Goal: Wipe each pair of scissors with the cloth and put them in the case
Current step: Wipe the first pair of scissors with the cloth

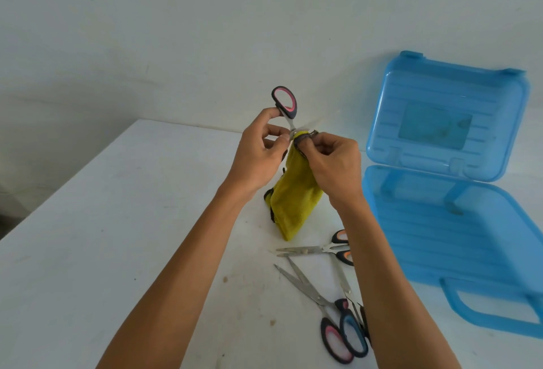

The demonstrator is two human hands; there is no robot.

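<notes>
- The person's left hand (pixel 258 148) is holding a pair of pink-and-black-handled scissors (pixel 289 111) up in the air, to the left of the open blue plastic case (pixel 458 230). Its fingers are curling round the metal just below the handle loop, which is pointing upward.
- The right hand (pixel 335 157) is pinching a yellow cloth (pixel 293 201) against the scissors near the pivot, with its fingers closing tight on the fabric.
- The rest of the cloth is hanging down toward the white table (pixel 117 221), left of the case. I cannot tell whether its lower corner is touching the top.
- The case is lying open on the table, with its lid standing up at the far side and its carry handle pointing toward the person.
- Three more pairs are lying just left of the case's near corner: an orange-handled pair (pixel 320 249) closest to the cloth, then a pink-handled pair (pixel 318 298) and a blue-handled pair (pixel 349 319) overlapping each other.
- The right forearm is partly covering those handles.
</notes>
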